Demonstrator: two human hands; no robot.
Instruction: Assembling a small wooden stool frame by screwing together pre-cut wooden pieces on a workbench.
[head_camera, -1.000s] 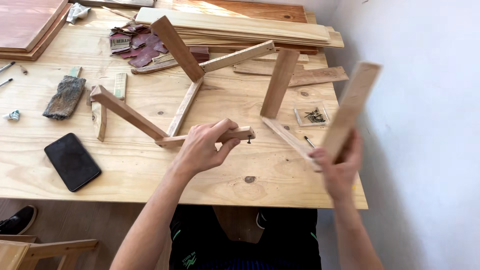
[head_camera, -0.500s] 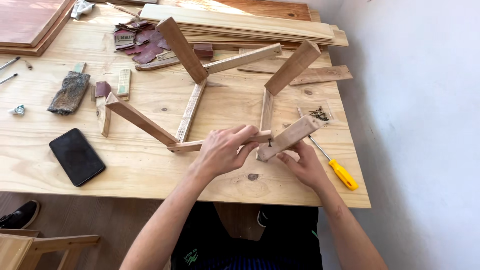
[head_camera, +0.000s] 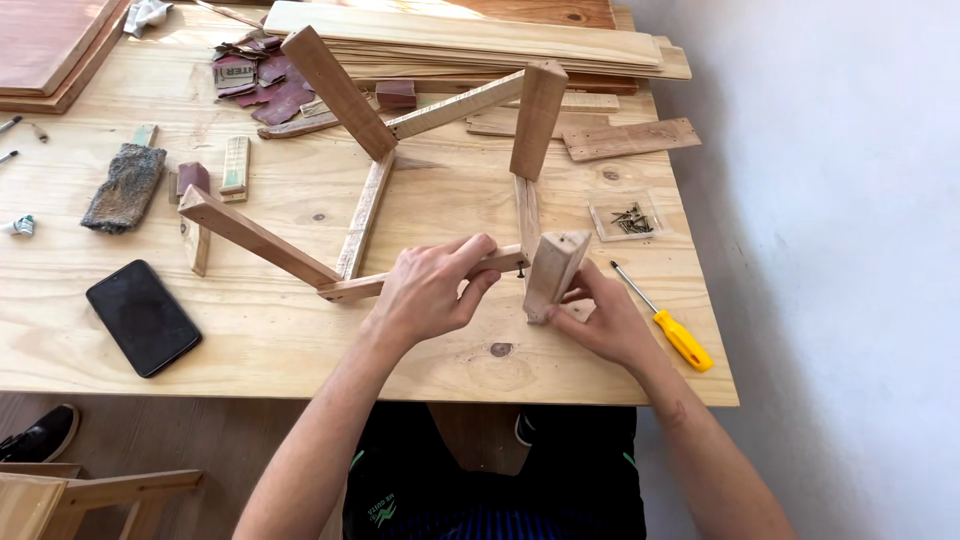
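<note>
At the lower middle of the frame, the left hand (head_camera: 432, 290) is clamped on the near rail (head_camera: 400, 281) of the wooden frame (head_camera: 365, 215), pinning it to the bench (head_camera: 300, 345). The right hand (head_camera: 598, 318) grips a short leg block (head_camera: 553, 273) standing at the rail's end. Best to keep the rail flat and the block square and flush against the corner. A yellow screwdriver (head_camera: 668, 322) lies just right.

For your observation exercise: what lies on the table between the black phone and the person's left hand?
In the head view, only bare tabletop lies between the phone and the left hand; the wooden frame runs just above.
</note>
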